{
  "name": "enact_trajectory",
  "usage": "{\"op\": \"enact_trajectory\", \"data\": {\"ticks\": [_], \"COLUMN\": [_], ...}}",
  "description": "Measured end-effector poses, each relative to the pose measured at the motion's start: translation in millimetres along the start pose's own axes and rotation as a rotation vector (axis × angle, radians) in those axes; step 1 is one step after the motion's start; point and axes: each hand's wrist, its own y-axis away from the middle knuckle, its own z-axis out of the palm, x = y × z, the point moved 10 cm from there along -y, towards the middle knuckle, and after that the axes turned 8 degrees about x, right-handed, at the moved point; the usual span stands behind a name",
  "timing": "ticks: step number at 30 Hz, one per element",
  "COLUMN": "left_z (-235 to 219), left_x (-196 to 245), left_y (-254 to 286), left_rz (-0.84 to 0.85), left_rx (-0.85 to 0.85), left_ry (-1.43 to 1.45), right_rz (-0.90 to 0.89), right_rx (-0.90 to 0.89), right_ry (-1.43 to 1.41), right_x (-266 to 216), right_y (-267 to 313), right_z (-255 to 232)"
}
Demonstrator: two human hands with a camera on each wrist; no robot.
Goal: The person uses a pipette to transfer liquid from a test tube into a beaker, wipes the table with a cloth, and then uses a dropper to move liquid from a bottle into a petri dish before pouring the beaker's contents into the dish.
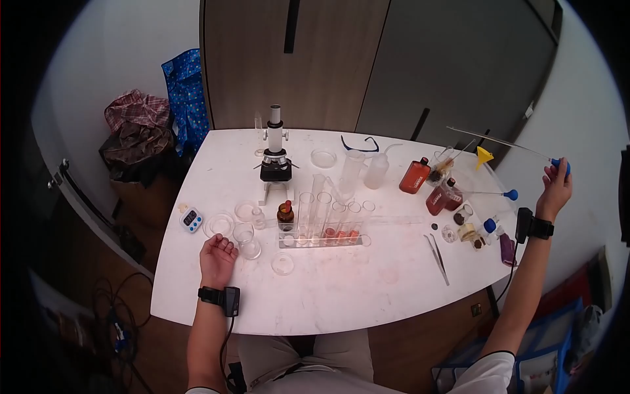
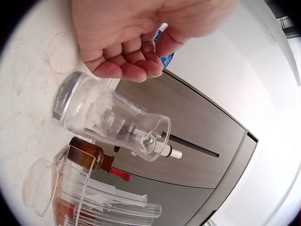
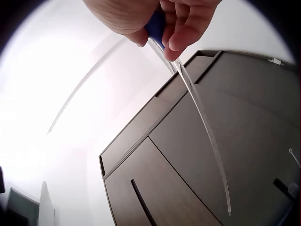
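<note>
Raised over the right side of the table, my right hand [image 1: 556, 187] grips the blue rubber bulb [image 3: 156, 27] of a long glass dropper. Its thin glass tube [image 1: 502, 140] points left in the head view and hangs downward in the right wrist view. My left hand [image 1: 218, 257] rests at the table's left part, palm up, fingers loosely curled around nothing. Close beside it stands a clear glass flask [image 2: 117, 117] with a flared, spouted rim. Beyond the flask are an amber dropper bottle [image 2: 87, 153] with a red top and a clear rack [image 1: 318, 242] of test tubes, several with reddish contents.
A microscope [image 1: 275, 161] stands at the back, with a timer [image 1: 191, 220] at the left edge. Tweezers [image 1: 436, 259], brown bottles [image 1: 415, 176], a yellow funnel [image 1: 484, 156] and another blue-bulbed dropper [image 1: 510, 195] lie to the right. Several glass dishes [image 1: 218, 224] sit near the left hand.
</note>
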Motion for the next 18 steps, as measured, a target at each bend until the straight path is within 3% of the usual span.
{"op": "enact_trajectory", "data": {"ticks": [4,7,18], "left_z": [-2,-3,-6], "left_x": [1,1,-1], "left_y": [1,-1,-3], "left_rz": [0.008,-0.004,-0.012], "left_rx": [0.023,-0.033,-0.016], "left_ry": [0.001,0.019,0.015], "right_rz": [0.197,0.249,0.265], "right_rx": [-0.117,-0.218,-0.432], "right_ry": [-0.202,-0.24,-0.162], "right_x": [1,2,-20], "right_y": [34,56,98], "right_z": [30,48,81]}}
